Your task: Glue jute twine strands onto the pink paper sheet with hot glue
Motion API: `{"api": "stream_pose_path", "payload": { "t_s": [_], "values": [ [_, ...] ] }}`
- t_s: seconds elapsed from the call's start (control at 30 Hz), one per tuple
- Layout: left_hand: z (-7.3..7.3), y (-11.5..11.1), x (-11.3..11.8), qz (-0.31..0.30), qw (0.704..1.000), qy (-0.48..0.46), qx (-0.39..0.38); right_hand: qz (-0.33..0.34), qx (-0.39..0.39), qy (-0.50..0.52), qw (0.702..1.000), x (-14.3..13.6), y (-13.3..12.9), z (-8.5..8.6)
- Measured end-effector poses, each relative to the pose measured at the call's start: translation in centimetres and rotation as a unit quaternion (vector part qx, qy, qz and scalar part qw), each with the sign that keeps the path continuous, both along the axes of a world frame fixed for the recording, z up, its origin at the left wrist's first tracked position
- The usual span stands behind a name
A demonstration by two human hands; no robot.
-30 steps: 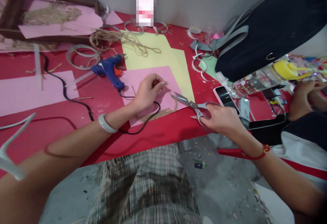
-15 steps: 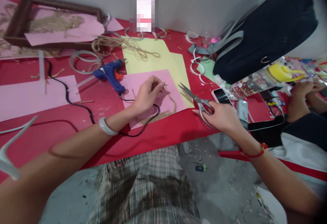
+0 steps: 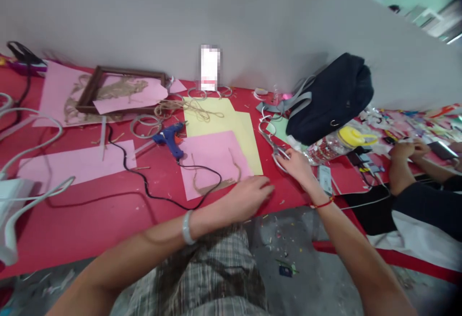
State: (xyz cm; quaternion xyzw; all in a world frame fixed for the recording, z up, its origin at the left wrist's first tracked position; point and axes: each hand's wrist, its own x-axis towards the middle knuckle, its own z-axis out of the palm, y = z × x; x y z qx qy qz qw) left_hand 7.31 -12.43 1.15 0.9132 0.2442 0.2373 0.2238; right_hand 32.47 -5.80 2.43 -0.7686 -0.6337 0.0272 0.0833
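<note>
My left hand (image 3: pixel 252 196) is over the table's front edge, fingers curled together and a little blurred; what they hold, if anything, is hidden. Just to its left lies a pink sheet (image 3: pixel 212 155) with strands of twine (image 3: pixel 236 167) forming an open outline on it. My right hand (image 3: pixel 299 167) grips the handles of grey scissors (image 3: pixel 274 147), whose blades point away to the back left. A blue glue gun (image 3: pixel 169 139) rests left of the pink sheet, its black cord (image 3: pixel 159 198) looping across the sheet's lower part.
Yellow sheets (image 3: pixel 249 133) and loose twine (image 3: pixel 191 109) lie behind. A dark wooden frame (image 3: pixel 130 71) stands back left, a dark bag (image 3: pixel 332 97) and yellow-capped bottle (image 3: pixel 327 147) back right. White cables (image 3: pixel 39 193) run at left. Another person's hands (image 3: pixel 406 150) are far right.
My left hand has moved from above the pink sheet toward me and right, to the table edge. The scissors stay in my right hand. The view has shifted, showing more wall.
</note>
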Motion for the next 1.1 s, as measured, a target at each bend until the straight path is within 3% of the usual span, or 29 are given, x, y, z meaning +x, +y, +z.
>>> {"api": "stream_pose_path", "payload": {
  "t_s": [0.13, 0.2, 0.4, 0.57, 0.83, 0.97, 1.1],
  "values": [
    [-1.6, 1.4, -3.8, 0.207, 0.971, 0.119, 0.000, 0.021, 0.098, 0.020, 0.995, -0.7, -1.6, -2.9],
    [-2.3, 1.7, -4.5, 0.248, 0.956, 0.155, -0.001, 0.012, 0.132, 0.026, 0.991, -1.4, -2.3, -4.0],
    [-3.1, 1.3, -4.4, 0.238, 0.957, 0.163, 0.009, 0.014, 0.223, 0.105, 0.969, -5.1, -4.4, -4.7],
    [-3.3, 1.4, -4.8, 0.233, 0.960, 0.157, 0.001, 0.116, 0.096, 0.220, 0.964, -9.5, -4.4, -4.7],
    [-3.5, 2.0, -5.1, 0.253, 0.960, 0.094, -0.070, 0.127, 0.046, 0.150, 0.979, -12.0, -3.5, -5.0],
    [-3.8, 2.1, -5.4, 0.259, 0.961, 0.038, -0.092, 0.104, 0.026, 0.100, 0.989, -12.6, -3.5, -4.8],
    [-4.1, 2.2, -5.4, 0.257, 0.962, 0.025, -0.091, 0.066, 0.002, 0.115, 0.991, -13.1, -3.0, -4.4]
  ]
}}
